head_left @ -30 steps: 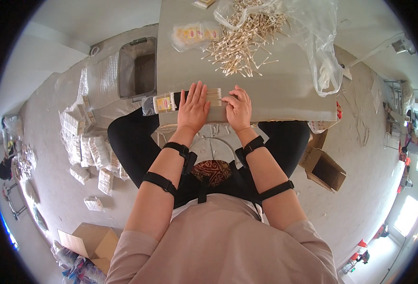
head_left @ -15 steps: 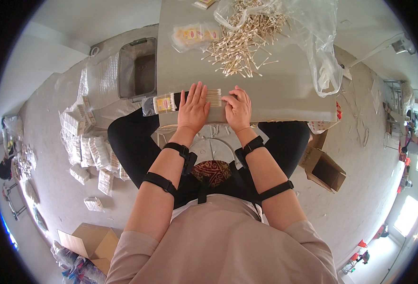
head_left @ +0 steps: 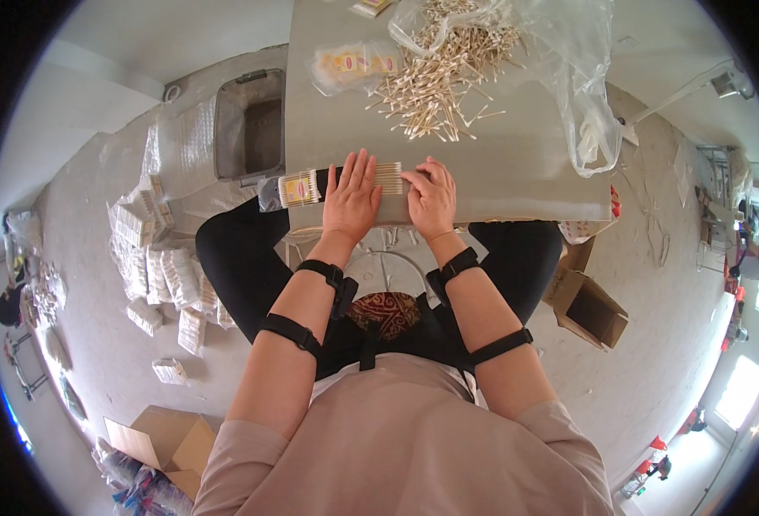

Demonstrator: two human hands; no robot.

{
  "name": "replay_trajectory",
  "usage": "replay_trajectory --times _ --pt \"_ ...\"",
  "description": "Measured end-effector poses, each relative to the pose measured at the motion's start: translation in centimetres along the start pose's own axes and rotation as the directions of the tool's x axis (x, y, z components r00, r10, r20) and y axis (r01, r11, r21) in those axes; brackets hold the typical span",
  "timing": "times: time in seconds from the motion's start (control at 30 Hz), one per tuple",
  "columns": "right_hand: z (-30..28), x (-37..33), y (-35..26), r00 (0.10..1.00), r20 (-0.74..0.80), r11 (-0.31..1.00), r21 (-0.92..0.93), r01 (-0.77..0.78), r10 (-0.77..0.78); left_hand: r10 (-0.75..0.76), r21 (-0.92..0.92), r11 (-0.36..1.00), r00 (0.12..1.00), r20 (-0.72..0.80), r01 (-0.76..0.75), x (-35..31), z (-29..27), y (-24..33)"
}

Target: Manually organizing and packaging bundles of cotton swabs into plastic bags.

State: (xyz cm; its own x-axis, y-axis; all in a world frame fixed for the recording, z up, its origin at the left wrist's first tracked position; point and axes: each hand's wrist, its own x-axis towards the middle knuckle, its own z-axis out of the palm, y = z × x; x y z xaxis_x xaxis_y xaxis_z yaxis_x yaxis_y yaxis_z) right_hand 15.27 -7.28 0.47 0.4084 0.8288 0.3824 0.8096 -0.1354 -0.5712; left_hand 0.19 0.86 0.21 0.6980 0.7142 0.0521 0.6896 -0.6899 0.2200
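A flat row of cotton swabs [head_left: 388, 178] lies side by side on the table near its front edge. My left hand [head_left: 351, 199] rests flat across the left part of the row, fingers stretched out, hiding what is under the palm. At the row's right end, my right hand [head_left: 432, 199] touches the swab tips with bent fingers; it grips nothing that I can see. Left of my left hand, a clear packet of cotton swabs with a yellow label [head_left: 298, 188] lies beside a dark strip. A large loose heap of cotton swabs [head_left: 448, 82] is spread farther back.
Flat clear bags with yellow print [head_left: 353, 65] lie left of the heap, and a crumpled plastic bag [head_left: 581, 95] hangs over the table's right side. A grey bin [head_left: 250, 125] stands to the left. Bundled packs [head_left: 173, 275] and an opened carton [head_left: 590, 308] are on the floor.
Almost nothing differs. The fingers of my right hand have shifted very slightly at the swab ends; my left hand stays in place.
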Motion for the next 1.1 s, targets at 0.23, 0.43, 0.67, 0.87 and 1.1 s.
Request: replay_trajectory --times 0.23,0.43,0.67,0.87,1.1 --pt "0.2 0.0 -0.1 1.0 0.002 1.0 0.007 -0.02 0.02 0.001 0.007 1.0 1.0 0.005 -0.001 -0.1 0.0 -0.1" --pt "0.1 -0.5 1.2 1.0 -0.001 0.985 0.172 -0.017 0.018 0.008 0.005 1.0 1.0 0.002 -0.008 -0.1 0.0 -0.1" --pt "-0.2 -0.4 0.7 1.0 -0.005 0.991 0.135 0.004 -0.004 0.01 0.015 1.0 1.0 0.002 -0.01 -0.1 0.0 -0.1" --pt "-0.5 -0.3 0.3 1.0 -0.01 0.993 0.116 -0.005 0.007 0.01 0.019 1.0 1.0 0.005 -0.01 -0.1 0.0 -0.1" --pt "-0.4 -0.3 0.5 1.0 0.0 0.995 0.096 -0.002 0.002 0.015 0.008 1.0 1.0 -0.001 -0.015 -0.1 0.0 0.0"
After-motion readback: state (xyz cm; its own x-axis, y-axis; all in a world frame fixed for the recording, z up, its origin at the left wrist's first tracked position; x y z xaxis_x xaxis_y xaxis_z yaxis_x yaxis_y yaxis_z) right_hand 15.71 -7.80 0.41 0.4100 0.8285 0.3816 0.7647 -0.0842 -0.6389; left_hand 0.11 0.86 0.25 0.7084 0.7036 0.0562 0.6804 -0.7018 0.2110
